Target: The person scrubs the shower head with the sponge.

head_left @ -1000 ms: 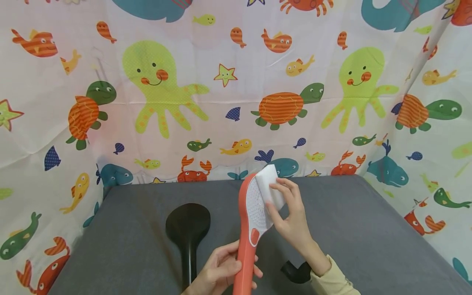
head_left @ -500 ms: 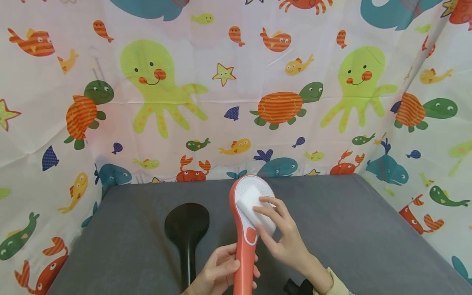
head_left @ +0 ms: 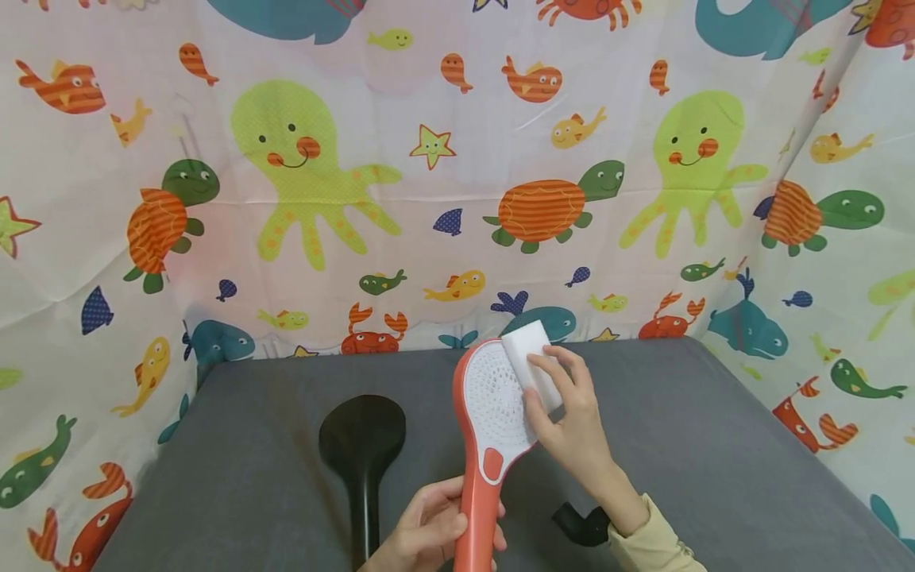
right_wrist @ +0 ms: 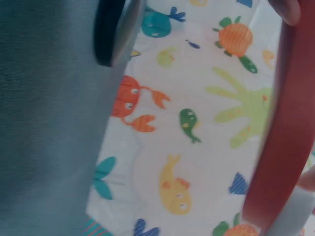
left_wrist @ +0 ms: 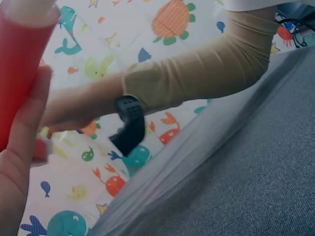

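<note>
My left hand point(head_left: 429, 526) grips the handle of a coral-red handheld shower head point(head_left: 477, 516), held up with its round white face toward me. A coral button sits at its neck. Between thumb and fingers, my right hand point(head_left: 575, 421) pinches a white sponge point(head_left: 529, 357) at the face's upper right edge. In the left wrist view, the coral handle point(left_wrist: 22, 64) fills the upper left, with a thumb along it. The right wrist view catches the shower head's coral back point(right_wrist: 290, 118) and a piece of the white sponge point(right_wrist: 295, 216).
A black, round-headed thing with a long handle point(head_left: 363, 441) lies on the grey table cover point(head_left: 236, 469), left of my hands. A black device point(head_left: 582, 524) is worn at my right wrist. Behind and at the sides hangs a sea-animal print curtain point(head_left: 422, 214).
The sponge goes from the face's right side to its middle, then back to the upper right edge. The shower head turns slightly; my left hand keeps its grip.
</note>
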Available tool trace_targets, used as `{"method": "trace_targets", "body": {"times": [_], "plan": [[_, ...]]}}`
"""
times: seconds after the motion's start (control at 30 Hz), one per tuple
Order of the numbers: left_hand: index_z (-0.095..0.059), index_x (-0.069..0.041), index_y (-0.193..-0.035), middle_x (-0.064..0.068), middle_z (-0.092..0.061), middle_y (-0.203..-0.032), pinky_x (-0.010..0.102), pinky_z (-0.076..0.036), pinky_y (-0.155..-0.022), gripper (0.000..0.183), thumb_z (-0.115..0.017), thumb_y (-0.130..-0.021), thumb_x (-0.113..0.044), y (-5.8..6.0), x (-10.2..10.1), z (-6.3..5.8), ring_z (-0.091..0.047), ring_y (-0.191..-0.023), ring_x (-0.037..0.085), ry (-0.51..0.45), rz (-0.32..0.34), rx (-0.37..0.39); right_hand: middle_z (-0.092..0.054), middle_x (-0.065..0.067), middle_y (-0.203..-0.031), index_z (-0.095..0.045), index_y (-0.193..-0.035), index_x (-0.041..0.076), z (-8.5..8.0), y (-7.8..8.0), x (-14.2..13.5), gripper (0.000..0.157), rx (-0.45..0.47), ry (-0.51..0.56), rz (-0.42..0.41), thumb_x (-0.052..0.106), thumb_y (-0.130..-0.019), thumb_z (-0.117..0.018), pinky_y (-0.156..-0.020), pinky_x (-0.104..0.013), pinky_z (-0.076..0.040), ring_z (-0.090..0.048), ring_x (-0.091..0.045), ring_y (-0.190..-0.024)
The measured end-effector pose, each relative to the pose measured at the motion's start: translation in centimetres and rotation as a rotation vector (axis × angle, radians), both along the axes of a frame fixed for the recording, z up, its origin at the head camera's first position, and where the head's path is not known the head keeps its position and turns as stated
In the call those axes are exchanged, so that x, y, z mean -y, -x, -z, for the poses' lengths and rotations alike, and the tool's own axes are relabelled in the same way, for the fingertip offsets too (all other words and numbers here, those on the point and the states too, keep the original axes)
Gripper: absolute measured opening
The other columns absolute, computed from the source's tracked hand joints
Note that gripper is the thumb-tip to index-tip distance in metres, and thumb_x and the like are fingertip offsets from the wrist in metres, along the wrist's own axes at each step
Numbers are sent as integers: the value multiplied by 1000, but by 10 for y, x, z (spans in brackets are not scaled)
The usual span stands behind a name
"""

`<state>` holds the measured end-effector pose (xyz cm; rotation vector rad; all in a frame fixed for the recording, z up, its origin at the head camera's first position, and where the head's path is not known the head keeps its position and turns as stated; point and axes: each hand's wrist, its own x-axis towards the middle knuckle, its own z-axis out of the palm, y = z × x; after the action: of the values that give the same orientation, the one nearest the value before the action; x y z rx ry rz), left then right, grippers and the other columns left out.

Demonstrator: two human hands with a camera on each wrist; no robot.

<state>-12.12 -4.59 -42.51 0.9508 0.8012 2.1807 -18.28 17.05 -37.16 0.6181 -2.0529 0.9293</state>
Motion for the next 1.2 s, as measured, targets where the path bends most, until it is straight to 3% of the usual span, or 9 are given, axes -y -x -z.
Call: {"method": "trace_targets", "body": {"times": [0.13,0.33,0.43,0.53,0.67,0.77,0.87,1.03,1.2], "plan": [[-41,1,-131,12,-59,-116,38,-46,-90,37,-27,-96,-4,3,2,1,-62,-100,22,-65,-33,18,-47,-17,-124,-59,-117,6,13,-10,-1,44,43,-16,7,-5,-75,-66,-72,-42,-51,-45,-29,-110],[-39,2,-133,12,-55,-120,38,-45,-92,39,-25,-96,-3,8,3,6,-59,-104,22,-102,0,45,-46,-17,-127,-59,-119,9,12,-31,21,43,-3,-75,-238,-1,-78,-65,-79,-35,-47,-42,-30,-113],[-38,0,-133,9,-56,-120,36,-46,-91,39,-26,-96,-5,7,0,9,-60,-103,19,-80,56,25,-44,-16,-130,-58,-121,11,3,-29,29,33,-33,-124,-278,14,-88,-60,-86,-40,-44,-41,-30,-116],[-39,-1,-131,8,-59,-118,33,-46,-91,38,-27,-96,-7,5,-3,11,-61,-102,17,-44,86,-4,-44,-15,-131,-59,-120,11,-7,-20,28,31,-59,-151,-210,21,-90,-58,-85,-45,-41,-41,-30,-117],[-42,-2,-130,8,-61,-115,35,-45,-92,37,-29,-95,-8,3,-3,11,-62,-99,17,-6,66,-1,-45,-16,-131,-60,-119,8,-14,-8,16,38,-43,-117,-65,9,-81,-66,-79,-47,-41,-43,-31,-115],[-42,-2,-129,9,-62,-114,38,-45,-91,37,-29,-95,-8,3,-3,11,-63,-98,19,-4,34,4,-45,-18,-129,-59,-118,5,-9,-5,6,45,-27,-90,27,0,-75,-69,-75,-48,-44,-44,-32,-111],[-42,0,-129,10,-62,-114,39,-45,-91,37,-29,-95,-7,4,-3,11,-63,-97,20,-23,9,6,-46,-18,-127,-59,-117,5,2,-12,3,45,-15,-87,50,-2,-74,-69,-72,-48,-46,-44,-32,-109],[-40,1,-131,11,-59,-117,37,-46,-91,37,-28,-96,-4,7,-1,13,-62,-101,22,-68,1,15,-45,-18,-128,-59,-119,9,16,-33,16,31,-24,-98,-111,15,-88,-59,-81,-39,-45,-42,-31,-114],[-39,-2,-131,10,-60,-117,37,-46,-91,37,-29,-96,-6,8,-4,17,-61,-102,20,-19,38,18,-43,-19,-131,-59,-121,9,7,-34,29,31,-65,-98,-273,25,-94,-51,-94,-36,-38,-38,-32,-119]]}}
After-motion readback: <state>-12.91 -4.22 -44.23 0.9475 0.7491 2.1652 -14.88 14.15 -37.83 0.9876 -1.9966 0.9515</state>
